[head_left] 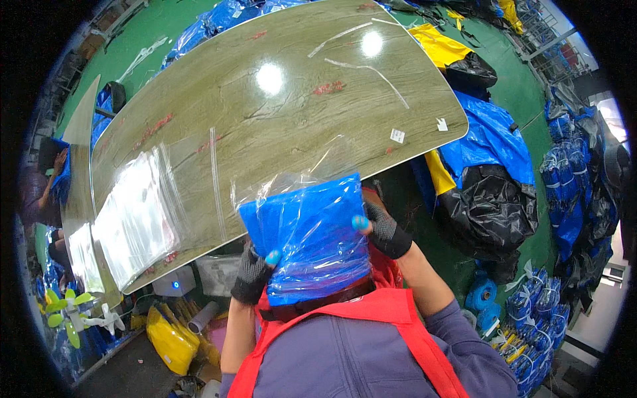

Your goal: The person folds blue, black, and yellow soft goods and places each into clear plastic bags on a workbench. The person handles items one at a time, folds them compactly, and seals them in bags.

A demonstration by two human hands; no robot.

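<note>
Blue folded sheet (pixel 312 232) (in a clear bag) held by both hands, left hand (pixel 253 272) and right hand (pixel 385 229).

Wood-grain tabletop (pixel 279 113) with faded red marks. Stack of clear plastic bags (pixel 136 215) at its left end — one loose clear bag (pixel 192 179) beside stack. Thin white strips (pixel 368 69) near far edge, two small white labels (pixel 418 129) at right corner. Green floor (pixel 524 126) around — blue and black bundles (pixel 494 179) heaped right, yellow bag (pixel 171 339) lower left.
</note>
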